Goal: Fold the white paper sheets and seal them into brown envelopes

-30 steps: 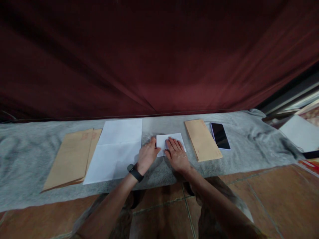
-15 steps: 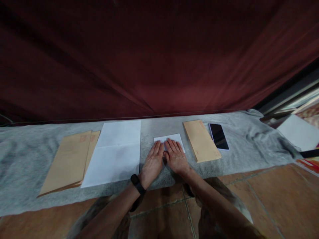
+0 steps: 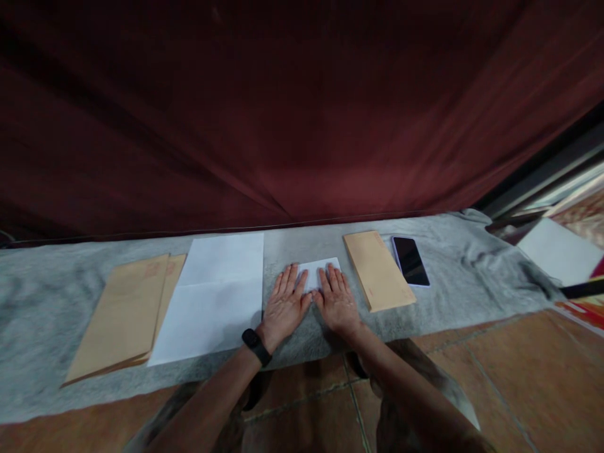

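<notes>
A small folded white paper (image 3: 312,277) lies flat on the grey cloth, partly covered by both hands. My left hand (image 3: 284,308), with a black band at the wrist, rests flat over its left end, fingers spread. On its right part lies my right hand (image 3: 337,305), palm down with the fingers apart. The two thumbs nearly meet at the paper's near edge. Left of my hands is a larger white sheet (image 3: 217,302) with a crease across it. To the right is a brown envelope stack (image 3: 380,270).
More brown envelopes (image 3: 117,314) lie at the far left, slightly fanned. A phone (image 3: 410,261) with a pale purple edge sits beside the right-hand stack. The grey cloth (image 3: 472,270) covers a long narrow surface. Behind it hangs a dark red curtain (image 3: 302,126); tiled floor (image 3: 509,371) is below.
My hands have moved apart along the small folded paper, the left one sliding left. More of the paper shows between them. The view has shifted slightly.
</notes>
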Action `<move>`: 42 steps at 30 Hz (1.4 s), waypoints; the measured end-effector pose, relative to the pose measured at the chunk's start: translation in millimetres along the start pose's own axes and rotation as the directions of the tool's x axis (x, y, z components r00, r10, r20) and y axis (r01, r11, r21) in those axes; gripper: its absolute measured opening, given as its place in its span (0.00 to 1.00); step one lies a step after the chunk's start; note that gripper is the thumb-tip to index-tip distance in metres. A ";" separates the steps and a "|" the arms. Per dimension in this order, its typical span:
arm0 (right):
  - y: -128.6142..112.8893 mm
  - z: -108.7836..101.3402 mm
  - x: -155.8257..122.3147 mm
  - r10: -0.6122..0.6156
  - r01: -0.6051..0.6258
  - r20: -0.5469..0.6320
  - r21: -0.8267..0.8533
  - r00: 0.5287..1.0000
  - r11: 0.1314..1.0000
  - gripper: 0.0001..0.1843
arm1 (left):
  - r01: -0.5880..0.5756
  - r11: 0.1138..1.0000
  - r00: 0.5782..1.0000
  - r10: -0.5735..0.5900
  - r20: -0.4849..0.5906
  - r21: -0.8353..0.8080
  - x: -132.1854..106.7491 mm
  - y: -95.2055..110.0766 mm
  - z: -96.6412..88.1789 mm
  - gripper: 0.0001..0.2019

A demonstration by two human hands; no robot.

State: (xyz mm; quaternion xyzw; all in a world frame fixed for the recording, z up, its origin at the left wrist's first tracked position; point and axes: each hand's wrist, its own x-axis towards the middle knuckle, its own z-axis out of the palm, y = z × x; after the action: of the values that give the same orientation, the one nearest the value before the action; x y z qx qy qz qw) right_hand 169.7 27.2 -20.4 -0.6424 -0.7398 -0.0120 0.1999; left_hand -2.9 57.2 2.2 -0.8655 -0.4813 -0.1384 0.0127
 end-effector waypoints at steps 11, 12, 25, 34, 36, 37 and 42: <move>16.2 -5.1 12.4 0.047 -0.046 0.018 -0.050 0.999 0.998 0.31 | 0.081 0.995 0.997 -0.082 0.010 0.064 -0.9 9.6 0.1 0.32; 18.1 -6.3 15.0 0.052 -0.051 0.024 -0.058 0.998 0.997 0.31 | 0.084 0.994 0.996 -0.085 0.009 0.067 -1.0 10.1 0.6 0.32; 8.7 -5.5 30.5 -0.094 0.097 0.124 -0.025 0.988 0.995 0.27 | 0.122 0.991 0.992 -0.122 -0.006 0.046 -2.0 13.1 1.9 0.33; 10.9 -3.6 28.7 -0.067 0.081 0.145 -0.090 0.987 0.993 0.30 | 0.169 0.985 0.986 -0.169 -0.005 0.013 -5.1 11.1 -0.3 0.35; 10.7 -3.6 28.8 -0.065 0.081 0.153 -0.102 0.986 0.992 0.30 | 0.171 0.985 0.985 -0.171 -0.015 0.001 -3.7 11.9 -3.2 0.34; 10.8 -3.6 28.9 -0.065 0.082 0.158 -0.107 0.985 0.991 0.30 | 0.158 0.987 0.987 -0.158 -0.024 -0.007 -2.5 13.4 -4.8 0.33; 13.2 -4.3 29.3 -0.081 0.108 0.199 -0.131 0.977 0.985 0.29 | 0.019 0.997 0.999 -0.022 -0.042 -0.073 4.3 30.9 -4.4 0.31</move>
State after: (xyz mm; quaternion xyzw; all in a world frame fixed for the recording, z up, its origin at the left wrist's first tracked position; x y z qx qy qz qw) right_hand 180.7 56.0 -10.5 -0.6171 -0.7827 -0.0116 0.0805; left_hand 24.1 43.6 11.0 -0.8571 -0.4846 -0.1743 -0.0101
